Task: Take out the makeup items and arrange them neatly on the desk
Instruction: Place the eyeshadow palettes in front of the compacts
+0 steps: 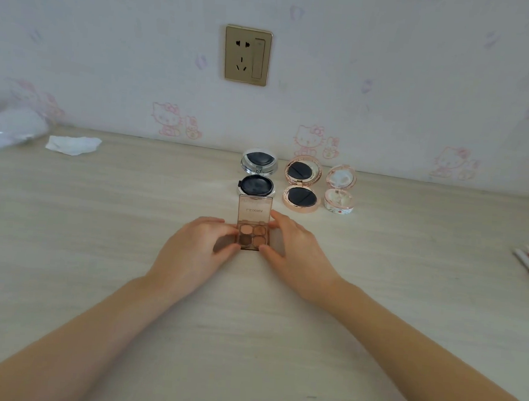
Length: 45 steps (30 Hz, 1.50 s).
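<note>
Both hands, left hand (201, 246) and right hand (294, 250), pinch the small open rose-gold eyeshadow palette (252, 229) by its sides, likely squaring it before the three open round compacts (301, 184) lined along the pale wood-grain desk's (94, 250) far edge.

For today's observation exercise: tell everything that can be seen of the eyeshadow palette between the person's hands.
The eyeshadow palette is small, rectangular and looks like clear brownish plastic. It is open: the lid stands up at the far side with mirrored lettering showing through, and the base lies flat on the desk with four pans in tan and brown shades. The left hand and right hand hold its sides. It sits just in front of the silver compact.
</note>
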{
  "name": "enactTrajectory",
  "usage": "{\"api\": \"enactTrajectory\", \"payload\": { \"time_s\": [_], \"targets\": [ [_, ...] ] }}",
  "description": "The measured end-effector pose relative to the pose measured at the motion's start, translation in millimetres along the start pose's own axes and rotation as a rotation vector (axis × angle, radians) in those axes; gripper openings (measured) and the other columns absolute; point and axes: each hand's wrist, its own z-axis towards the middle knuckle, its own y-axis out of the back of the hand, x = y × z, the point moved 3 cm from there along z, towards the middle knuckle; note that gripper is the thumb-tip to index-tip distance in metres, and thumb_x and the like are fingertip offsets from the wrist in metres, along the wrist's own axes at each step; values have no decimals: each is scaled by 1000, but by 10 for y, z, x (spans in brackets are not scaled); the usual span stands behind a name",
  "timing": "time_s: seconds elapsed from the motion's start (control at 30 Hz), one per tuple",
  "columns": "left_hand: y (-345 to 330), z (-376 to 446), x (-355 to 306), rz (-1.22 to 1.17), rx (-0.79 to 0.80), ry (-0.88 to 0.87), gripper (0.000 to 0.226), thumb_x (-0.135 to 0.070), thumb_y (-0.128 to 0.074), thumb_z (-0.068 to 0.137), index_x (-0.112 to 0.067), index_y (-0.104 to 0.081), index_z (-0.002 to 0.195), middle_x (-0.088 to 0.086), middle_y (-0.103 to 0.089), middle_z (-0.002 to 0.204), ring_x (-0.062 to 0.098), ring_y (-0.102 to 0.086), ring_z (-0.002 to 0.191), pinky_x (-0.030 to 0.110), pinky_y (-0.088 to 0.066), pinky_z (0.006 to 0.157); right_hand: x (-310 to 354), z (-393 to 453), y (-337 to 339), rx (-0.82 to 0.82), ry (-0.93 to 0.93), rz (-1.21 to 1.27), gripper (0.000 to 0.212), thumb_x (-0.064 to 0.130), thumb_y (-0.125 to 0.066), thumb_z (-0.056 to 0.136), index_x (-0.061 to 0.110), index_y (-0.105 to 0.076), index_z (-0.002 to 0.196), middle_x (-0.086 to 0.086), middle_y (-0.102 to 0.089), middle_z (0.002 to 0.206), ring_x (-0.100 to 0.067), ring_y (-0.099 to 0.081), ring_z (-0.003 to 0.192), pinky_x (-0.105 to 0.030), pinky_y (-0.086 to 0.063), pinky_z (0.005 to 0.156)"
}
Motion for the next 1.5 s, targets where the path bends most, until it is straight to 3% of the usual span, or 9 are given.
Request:
{"api": "enactTrajectory", "payload": {
  "time_s": [0.37,0.53,0.7,0.93,1.2,1.33,1.5],
  "targets": [
    [51,283,117,17,-17,-38,25,-21,-65,87,-24,-71,111,2,-69,113,15,-52,124,33,-41,100,69,316,-51,0,-58,-66,57,27,-55,93,10,-33,143,-9,-49,136,-25,-41,128,-33,-35,101],
    [67,296,106,50,-35,-51,21,-23,-66,87,-24,-71,107,-2,-69,100,20,-59,103,35,-47,86,72,335,-31,4,-65,-71,56,28,-55,93,11,-34,142,-7,-49,136,-25,-41,127,-34,-36,100],
    [55,289,85,69,-31,-58,22,-24,-65,87,-25,-70,108,-3,-69,99,21,-60,98,35,-47,83,68,320,-37,17,-82,-54,57,28,-54,93,12,-33,143,-7,-47,139,-24,-39,129,-35,-37,103],
    [88,211,-1,137,-86,-53,36,-22,-68,85,-16,-63,120,6,-63,123,22,-50,123,32,-40,98,32,175,32,61,-91,-77,57,26,-51,94,12,-29,145,-7,-43,142,-25,-38,132,-35,-34,106],
    [-3,143,-451,145,-110,-169,29,-19,-64,87,-17,-65,115,-1,-65,118,16,-49,123,29,-45,90,-176,-257,409,59,-98,-245,56,27,-44,98,11,-25,147,-10,-37,146,-23,-29,138,-33,-30,107],
    [-269,114,-783,180,-48,-236,34,-25,-58,92,-18,-61,125,-5,-61,128,13,-42,131,27,-37,100,-374,-626,670,41,-100,-344,59,31,-42,99,10,-19,149,-8,-28,154,-20,-12,147,-28,-17,114],
    [-707,119,-1325,175,73,-396,39,-30,-49,96,-20,-53,133,-10,-54,136,10,-33,138,28,-36,106,-773,-1126,1103,2,-167,-448,57,32,-41,99,10,-22,148,-4,-27,155,-18,-10,147,-26,-12,116]
  ]
}}
